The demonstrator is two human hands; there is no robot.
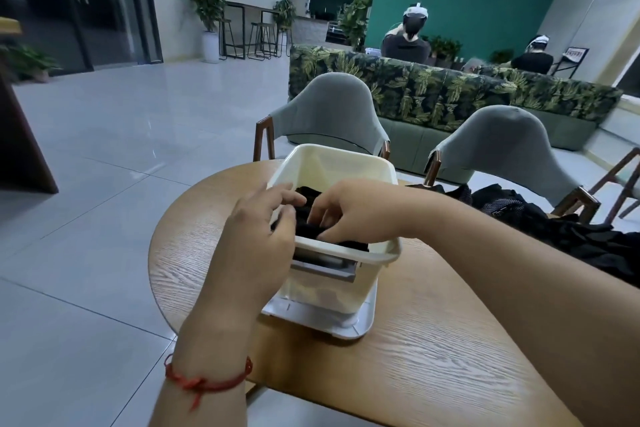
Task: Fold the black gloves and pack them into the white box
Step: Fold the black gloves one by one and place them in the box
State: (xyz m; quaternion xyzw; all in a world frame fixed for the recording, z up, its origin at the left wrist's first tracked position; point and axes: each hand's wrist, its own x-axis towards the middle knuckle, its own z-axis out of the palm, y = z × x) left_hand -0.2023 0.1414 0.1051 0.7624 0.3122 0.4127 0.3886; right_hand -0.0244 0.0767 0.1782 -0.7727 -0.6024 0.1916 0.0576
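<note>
Head view: a white box [346, 159] stands on a white tray [363, 321] near the far left edge of a round wooden table [433, 350]. Folded black gloves [304, 224] lie inside the box, filling it close to the rim. Both hands meet over the opening. The left hand [263, 218] reaches across the box's left rim with fingers nearly straight and relaxed, their tips resting on the gloves; it grips nothing. The right hand [349, 208] comes in from the right with fingers bent downward, their tips pressed into the gloves; whether it pinches the fabric cannot be told. A red cord bracelet [207, 380] circles the left wrist. A loose pile [561, 232] of black fabric lies on the table to the right of the box, apart from it. Two grey chairs [329, 111] stand beyond the table, and behind them a leaf-patterned sofa [433, 94]. Two seated persons [407, 43] with headgear face away beyond the sofa.
</note>
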